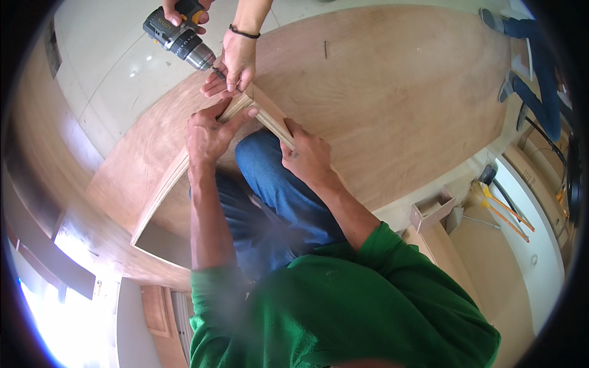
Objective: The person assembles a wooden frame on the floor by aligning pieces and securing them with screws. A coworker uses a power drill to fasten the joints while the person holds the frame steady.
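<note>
Green-sleeved, two hands [207, 134] [307, 154] grip one wooden frame [269, 109] near one drill [184, 44].

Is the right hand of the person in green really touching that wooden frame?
Touching. The head view shows the right hand against the side of the wooden frame, its fingers curled over the edge.
</note>
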A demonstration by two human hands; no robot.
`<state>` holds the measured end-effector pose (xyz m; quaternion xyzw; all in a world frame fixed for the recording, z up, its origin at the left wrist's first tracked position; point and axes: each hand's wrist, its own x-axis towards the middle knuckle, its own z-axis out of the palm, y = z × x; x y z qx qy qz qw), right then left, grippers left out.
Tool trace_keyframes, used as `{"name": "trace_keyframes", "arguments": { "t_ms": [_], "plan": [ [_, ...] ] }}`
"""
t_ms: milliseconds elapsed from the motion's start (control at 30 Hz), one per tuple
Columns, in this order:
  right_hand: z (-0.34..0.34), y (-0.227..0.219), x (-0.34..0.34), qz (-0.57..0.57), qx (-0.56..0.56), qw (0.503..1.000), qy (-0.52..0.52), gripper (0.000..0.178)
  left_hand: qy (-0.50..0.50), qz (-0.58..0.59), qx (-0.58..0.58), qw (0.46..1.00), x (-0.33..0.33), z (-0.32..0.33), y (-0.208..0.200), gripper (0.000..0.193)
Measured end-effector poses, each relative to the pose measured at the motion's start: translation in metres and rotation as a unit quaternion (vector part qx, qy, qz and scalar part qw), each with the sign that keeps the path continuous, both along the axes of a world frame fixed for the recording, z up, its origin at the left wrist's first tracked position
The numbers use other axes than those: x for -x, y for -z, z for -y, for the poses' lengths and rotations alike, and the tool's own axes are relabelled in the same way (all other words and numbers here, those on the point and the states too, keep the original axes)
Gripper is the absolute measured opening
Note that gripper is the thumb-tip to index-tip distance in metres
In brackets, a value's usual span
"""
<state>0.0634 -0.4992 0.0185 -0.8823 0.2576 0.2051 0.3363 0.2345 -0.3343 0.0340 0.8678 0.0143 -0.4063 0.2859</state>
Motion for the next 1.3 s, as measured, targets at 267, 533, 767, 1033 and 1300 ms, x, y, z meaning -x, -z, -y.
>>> {"name": "trace_keyframes", "arguments": {
  "t_ms": [267,533,767,1033,1300],
  "plan": [
    [-0.003,0.004,0.001,-0.001,0.023,1.000,-0.014,0.042,-0.010,-0.016,0.019,1.000,-0.001,0.003,-0.004,0.076],
    [-0.003,0.005,0.001,0.021,0.020,0.999,-0.017,0.033,-0.018,-0.024,-0.019,0.999,0.001,0.008,-0.011,0.074],
    [-0.005,0.004,-0.001,-0.028,0.026,0.999,-0.010,0.031,-0.020,0.001,-0.010,1.000,0.004,0.008,-0.013,0.068],
    [-0.003,0.007,-0.002,-0.028,0.021,0.999,-0.012,0.027,-0.002,0.022,-0.004,1.000,0.007,0.004,-0.007,0.072],
    [-0.001,0.003,-0.005,-0.052,0.003,0.999,-0.005,0.027,0.001,0.037,-0.011,0.999,0.011,0.008,-0.007,0.072]
  ]
}}
